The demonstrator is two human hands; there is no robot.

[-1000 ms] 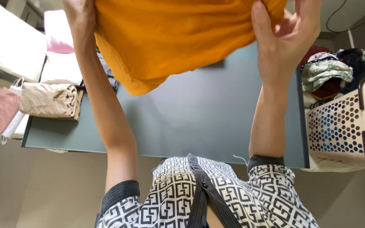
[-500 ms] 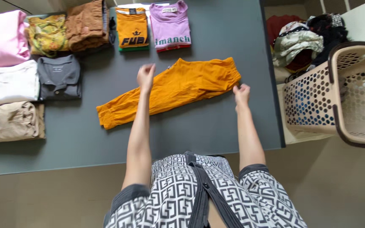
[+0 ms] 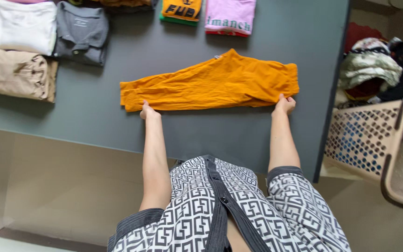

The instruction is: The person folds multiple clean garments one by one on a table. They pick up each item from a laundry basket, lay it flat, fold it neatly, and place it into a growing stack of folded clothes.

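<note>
A pair of orange trousers lies folded lengthwise and flat on the dark grey desk, roughly in the middle of its top, with the leg ends pointing toward the person's left and the broader waist end toward the right. The left hand rests at the near edge of the trousers by the leg ends, its fingers curled down onto the cloth; whether its grip is pinching the hem or only pressing on it cannot be told from this angle. The right hand sits at the near corner of the waist end, its grip closed on the edge of the fabric with the thumb on top. Both forearms reach out from short dark-cuffed sleeves of a black-and-white patterned shirt. Beyond the trousers, along the far edge of the desk, lie a folded orange T-shirt and, just beside it, a folded pink T-shirt. Further left of the trousers lie a folded grey polo shirt, a folded white garment touching it, and a folded beige garment nearer the desk's front left corner. Right of the trousers, off the desk's edge, stands a beige perforated laundry basket, with a heap of unfolded clothes behind it.
</note>
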